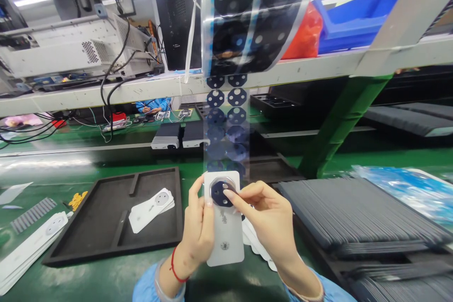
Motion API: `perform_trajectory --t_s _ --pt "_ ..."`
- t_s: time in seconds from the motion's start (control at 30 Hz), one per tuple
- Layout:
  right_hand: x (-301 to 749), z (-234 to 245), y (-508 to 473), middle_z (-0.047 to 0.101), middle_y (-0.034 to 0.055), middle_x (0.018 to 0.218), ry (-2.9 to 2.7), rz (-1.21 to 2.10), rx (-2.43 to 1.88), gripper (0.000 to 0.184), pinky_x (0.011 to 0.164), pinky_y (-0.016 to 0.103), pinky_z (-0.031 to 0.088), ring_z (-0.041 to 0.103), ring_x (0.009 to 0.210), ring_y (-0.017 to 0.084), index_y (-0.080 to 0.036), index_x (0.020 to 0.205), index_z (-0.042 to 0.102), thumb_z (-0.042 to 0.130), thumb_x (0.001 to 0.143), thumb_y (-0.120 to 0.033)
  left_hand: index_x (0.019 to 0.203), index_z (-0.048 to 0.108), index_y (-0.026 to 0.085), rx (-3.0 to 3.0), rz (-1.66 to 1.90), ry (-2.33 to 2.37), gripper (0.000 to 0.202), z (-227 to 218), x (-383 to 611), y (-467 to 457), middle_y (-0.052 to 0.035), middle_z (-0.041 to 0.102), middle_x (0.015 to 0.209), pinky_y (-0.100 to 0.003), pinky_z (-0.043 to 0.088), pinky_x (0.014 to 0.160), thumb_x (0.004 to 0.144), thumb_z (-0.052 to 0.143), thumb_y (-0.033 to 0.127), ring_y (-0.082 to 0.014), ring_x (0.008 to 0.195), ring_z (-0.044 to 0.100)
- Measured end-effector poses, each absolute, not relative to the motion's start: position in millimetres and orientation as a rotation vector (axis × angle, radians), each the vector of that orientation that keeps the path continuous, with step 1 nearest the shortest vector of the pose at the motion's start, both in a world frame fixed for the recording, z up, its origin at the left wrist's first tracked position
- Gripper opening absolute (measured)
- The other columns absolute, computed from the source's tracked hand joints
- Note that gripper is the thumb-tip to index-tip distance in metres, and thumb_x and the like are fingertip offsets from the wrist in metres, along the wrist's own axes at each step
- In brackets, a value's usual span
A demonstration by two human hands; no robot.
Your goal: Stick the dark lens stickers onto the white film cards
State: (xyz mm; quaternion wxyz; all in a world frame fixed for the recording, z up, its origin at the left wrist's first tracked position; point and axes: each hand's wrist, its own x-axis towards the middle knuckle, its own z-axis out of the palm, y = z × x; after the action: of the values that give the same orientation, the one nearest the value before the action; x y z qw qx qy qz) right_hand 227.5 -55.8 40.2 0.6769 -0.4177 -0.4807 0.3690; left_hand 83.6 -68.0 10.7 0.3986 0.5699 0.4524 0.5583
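My left hand [198, 231] grips a white rectangular faceplate [226, 236] upright by its left edge, thumb near the top. My right hand [269, 219] presses its index fingertip onto a dark round sticker [220, 192] sitting in the faceplate's round socket recess. A clear strip carrying rows of the same dark round stickers [226, 118] hangs from above down to the faceplate. More white faceplates [255, 240] lie under my right hand.
A black foam tray [106, 240] at left holds a small stack of white faceplates [152, 208]. More faceplates [31, 243] lie at far left beside grey strips [31, 214]. Stacked dark trays [361, 222] sit at right. A shelf beam [141, 87] runs overhead; another person's hands work behind it.
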Motion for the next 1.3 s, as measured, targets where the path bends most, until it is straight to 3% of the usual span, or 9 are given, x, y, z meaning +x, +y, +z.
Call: perform_trajectory --t_s 0.17,0.57,0.93,1.3 --pt "226.9 36.5 -54.7 0.066 -0.0005 0.060 -1.081 0.820 -0.936 0.030 0.051 0.023 0.055 0.062 0.052 0.014 -0.021 0.062 0.068 0.092 0.068 -0.037 0.149 0.040 0.015 1.472 1.386 1.145 0.057 11.9 84.4 -69.1 -0.0054 0.072 0.076 -0.035 0.053 0.063 0.103 0.043 0.048 -0.0227 0.063 0.067" --pt "227.3 39.3 -56.6 0.066 0.0001 0.060 -1.081 0.832 -0.938 0.033 0.049 0.025 0.055 0.062 0.050 0.015 -0.020 0.062 0.068 0.094 0.066 -0.041 0.151 0.039 0.017 1.447 1.375 1.118 0.060 12.5 83.0 -70.3 -0.0073 0.075 0.085 -0.034 0.052 0.063 0.103 0.043 0.052 -0.0243 0.069 0.070" --pt "228.2 38.8 -57.6 0.066 0.0002 0.060 -1.093 0.813 -0.929 0.033 0.048 0.024 0.055 0.062 0.049 0.014 -0.020 0.062 0.068 0.093 0.067 -0.041 0.149 0.043 0.015 1.443 1.375 1.127 0.060 17.5 82.4 -72.2 -0.0047 0.071 0.076 -0.034 0.051 0.063 0.102 0.045 0.052 -0.0238 0.067 0.069" --pt "227.6 37.0 -56.5 0.067 0.0005 0.061 -1.087 0.804 -0.926 0.035 0.048 0.025 0.055 0.061 0.049 0.014 -0.020 0.062 0.067 0.094 0.066 -0.042 0.147 0.044 0.019 1.397 1.397 1.120 0.059 18.2 83.1 -72.7 -0.0053 0.076 0.082 -0.033 0.052 0.060 0.099 0.051 0.051 -0.0229 0.064 0.067"
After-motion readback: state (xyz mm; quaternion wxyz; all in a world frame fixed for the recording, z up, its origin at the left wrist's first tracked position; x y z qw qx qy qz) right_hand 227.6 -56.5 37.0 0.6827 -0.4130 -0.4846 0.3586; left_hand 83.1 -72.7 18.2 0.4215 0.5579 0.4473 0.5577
